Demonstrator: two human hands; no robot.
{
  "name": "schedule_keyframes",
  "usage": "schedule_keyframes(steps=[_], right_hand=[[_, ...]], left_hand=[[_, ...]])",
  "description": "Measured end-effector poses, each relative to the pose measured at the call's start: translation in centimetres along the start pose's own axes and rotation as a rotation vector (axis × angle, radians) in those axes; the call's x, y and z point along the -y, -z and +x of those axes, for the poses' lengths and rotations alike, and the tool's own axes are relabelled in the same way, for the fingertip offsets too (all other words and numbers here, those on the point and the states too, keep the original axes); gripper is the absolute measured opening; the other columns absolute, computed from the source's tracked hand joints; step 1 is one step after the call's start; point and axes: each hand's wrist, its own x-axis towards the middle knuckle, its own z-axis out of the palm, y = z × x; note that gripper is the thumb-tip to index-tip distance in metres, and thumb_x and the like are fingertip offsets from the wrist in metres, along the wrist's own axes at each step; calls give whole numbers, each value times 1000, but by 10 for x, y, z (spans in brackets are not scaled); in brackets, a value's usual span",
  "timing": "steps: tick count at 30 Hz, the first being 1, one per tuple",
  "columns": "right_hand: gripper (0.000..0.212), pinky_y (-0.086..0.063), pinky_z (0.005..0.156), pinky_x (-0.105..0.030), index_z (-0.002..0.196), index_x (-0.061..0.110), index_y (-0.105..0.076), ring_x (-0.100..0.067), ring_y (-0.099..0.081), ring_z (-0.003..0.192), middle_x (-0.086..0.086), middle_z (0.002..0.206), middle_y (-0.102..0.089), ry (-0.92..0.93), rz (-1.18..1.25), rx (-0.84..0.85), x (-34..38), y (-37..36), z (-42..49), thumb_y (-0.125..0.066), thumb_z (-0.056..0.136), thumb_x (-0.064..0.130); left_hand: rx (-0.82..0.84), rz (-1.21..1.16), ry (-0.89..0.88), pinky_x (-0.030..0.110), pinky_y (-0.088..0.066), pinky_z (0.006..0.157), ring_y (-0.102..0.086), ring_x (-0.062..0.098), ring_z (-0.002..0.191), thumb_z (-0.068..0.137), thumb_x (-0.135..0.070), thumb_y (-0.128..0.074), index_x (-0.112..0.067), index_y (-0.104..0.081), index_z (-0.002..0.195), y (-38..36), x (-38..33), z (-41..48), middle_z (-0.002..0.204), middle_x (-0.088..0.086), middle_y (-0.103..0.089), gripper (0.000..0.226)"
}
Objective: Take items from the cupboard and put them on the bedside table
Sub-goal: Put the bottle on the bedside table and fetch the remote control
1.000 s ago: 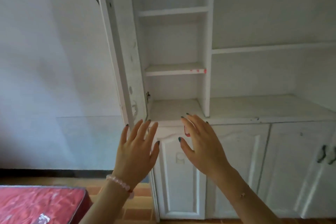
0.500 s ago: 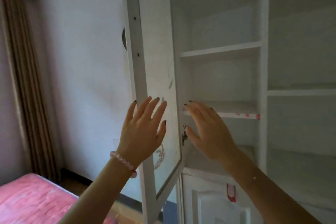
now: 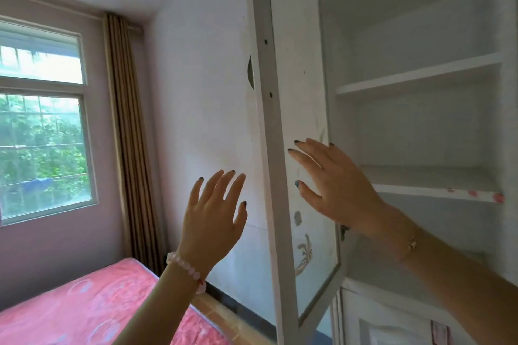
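A white cupboard [image 3: 420,75] fills the right side, its narrow glass-panelled door [image 3: 280,148] swung open toward me. The shelves I can see hold nothing. My left hand [image 3: 214,213], with a pink bead bracelet on the wrist, is raised with fingers spread, left of the door's edge and touching nothing. My right hand [image 3: 333,187] is also spread, held in front of the door's inner side and the lower shelf [image 3: 437,185]; I cannot tell whether it touches the door. No bedside table is in view.
A bed with a pink patterned mattress [image 3: 84,305] lies at the lower left. A window [image 3: 42,126] and a brown curtain [image 3: 131,134] are on the left wall. White lower cupboard doors [image 3: 392,322] sit under the shelves.
My view has swung left and up, bringing the window and curtain into sight. Both hands stay raised and spread; the right hand now sits closer to the open door.
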Motion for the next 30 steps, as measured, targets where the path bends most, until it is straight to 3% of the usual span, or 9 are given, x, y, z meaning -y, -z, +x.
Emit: schedule_keyframes(steps=[6,10,15,18,24,30], right_hand=[[48,-25,108,-56,132,23,-47,-29,-29,137,-5,145,-40,315,-180,136,16,-27,30,-39,89,44],[42,-21,109,-57,127,22,-52,-28,-21,140,-4,144,-42,359,-252,229,16,-39,32,-45,91,42],[33,-21,109,-56,116,20,-57,-27,-27,138,-4,137,-49,398,-312,195,10,-39,32,-44,92,39],[33,-21,109,-57,115,20,-57,-27,-28,137,-4,135,-50,382,-312,163,8,-34,25,-41,93,38],[25,-26,108,-54,106,14,-60,-25,-30,136,-6,130,-55,296,-281,22,-10,-4,-15,-42,95,29],[26,-23,111,-53,109,11,-59,-22,-20,140,-8,139,-46,107,-275,73,-42,34,-63,-45,93,27]], left_hand=[[-13,-18,5,53,-40,99,-56,31,116,87,-35,-42,-10,-58,124,-4,16,-7,124,12,-61,48],[26,-39,8,55,-41,99,-56,32,116,88,-36,-38,-10,-58,125,-9,21,-15,124,12,-61,49],[89,-79,3,56,-42,98,-56,32,117,92,-41,-30,-11,-58,125,-18,22,-22,125,12,-61,53],[109,-108,-12,56,-41,99,-56,31,118,95,-43,-22,-12,-58,125,-19,20,-24,125,11,-61,56],[105,-161,-69,52,-40,100,-55,30,118,89,-36,-35,-11,-57,126,-27,6,-28,125,11,-61,50],[86,-257,-129,51,-38,101,-54,31,119,90,-37,-33,-10,-56,126,-31,-25,-27,126,12,-60,51]])
